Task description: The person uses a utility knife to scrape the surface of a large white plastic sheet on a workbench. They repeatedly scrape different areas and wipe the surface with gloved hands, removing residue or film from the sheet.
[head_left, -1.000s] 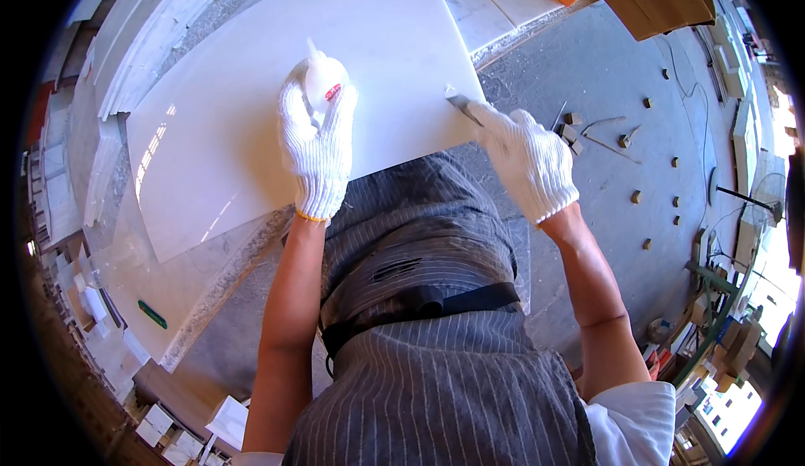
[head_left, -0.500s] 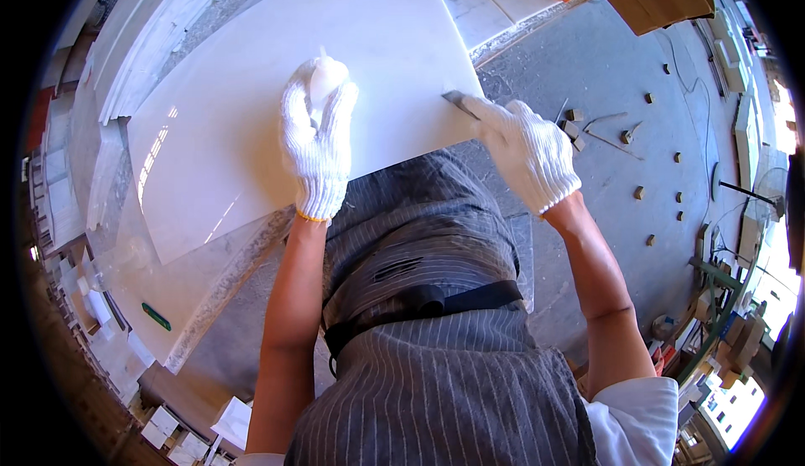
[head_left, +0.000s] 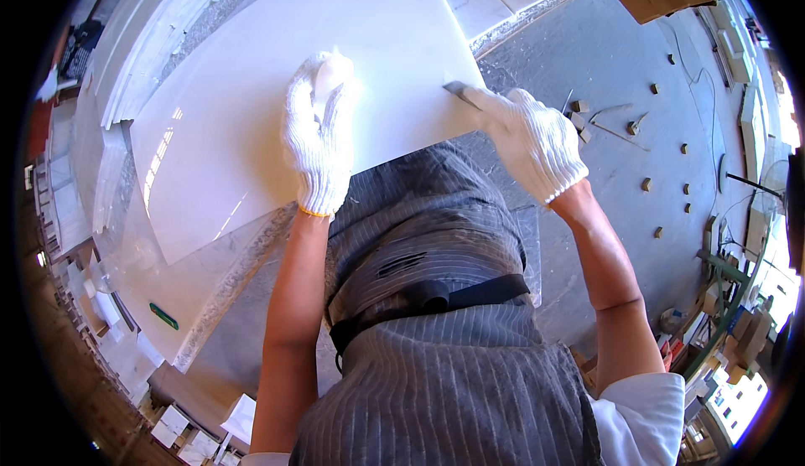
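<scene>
Head view: white panel [head_left: 243, 122] on the worktop [head_left: 191, 300], overhanging its near edge.
Left hand [head_left: 313, 135]: grip curled round a white squeeze bottle [head_left: 334, 75], above the panel.
Right hand [head_left: 535, 141]: grip pinching a flat blade [head_left: 459, 92] near the panel's right corner.
Bottle: red mark, visible a second ago, now hidden.
Blade tip: earlier white speck no longer shows, perhaps smoothed away.

Bottle [head_left: 330, 77] left of blade [head_left: 458, 90], both over panel [head_left: 394, 38].
</scene>
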Demonstrator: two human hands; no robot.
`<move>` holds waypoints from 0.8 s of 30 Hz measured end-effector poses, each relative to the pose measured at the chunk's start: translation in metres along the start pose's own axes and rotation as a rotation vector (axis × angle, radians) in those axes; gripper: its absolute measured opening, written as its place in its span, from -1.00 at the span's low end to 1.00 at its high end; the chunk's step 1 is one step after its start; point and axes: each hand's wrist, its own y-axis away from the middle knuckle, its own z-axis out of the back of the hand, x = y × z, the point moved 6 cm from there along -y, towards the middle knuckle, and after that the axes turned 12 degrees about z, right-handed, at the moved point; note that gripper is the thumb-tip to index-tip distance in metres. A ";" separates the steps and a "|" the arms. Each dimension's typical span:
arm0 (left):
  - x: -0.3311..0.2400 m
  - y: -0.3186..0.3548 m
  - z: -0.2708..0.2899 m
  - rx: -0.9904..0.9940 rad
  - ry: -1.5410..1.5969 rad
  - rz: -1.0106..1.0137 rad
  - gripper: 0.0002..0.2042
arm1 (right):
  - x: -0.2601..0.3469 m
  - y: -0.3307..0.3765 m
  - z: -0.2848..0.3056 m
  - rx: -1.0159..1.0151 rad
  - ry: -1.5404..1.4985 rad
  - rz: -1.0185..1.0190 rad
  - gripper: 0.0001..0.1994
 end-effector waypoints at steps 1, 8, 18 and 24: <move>0.003 0.001 0.002 -0.004 -0.025 -0.005 -0.60 | 0.009 -0.004 0.008 0.034 0.047 0.009 -0.49; -0.008 -0.001 -0.001 0.043 -0.211 -0.212 -0.60 | 0.006 0.010 0.030 -0.246 -0.205 -0.205 -0.68; -0.023 -0.002 -0.024 0.098 -0.651 -0.569 -0.58 | -0.001 0.054 -0.004 -0.458 -0.815 -0.751 -0.66; -0.019 -0.002 -0.039 0.089 -0.803 -0.727 -0.52 | -0.004 0.060 -0.007 -0.494 -0.852 -0.792 -0.64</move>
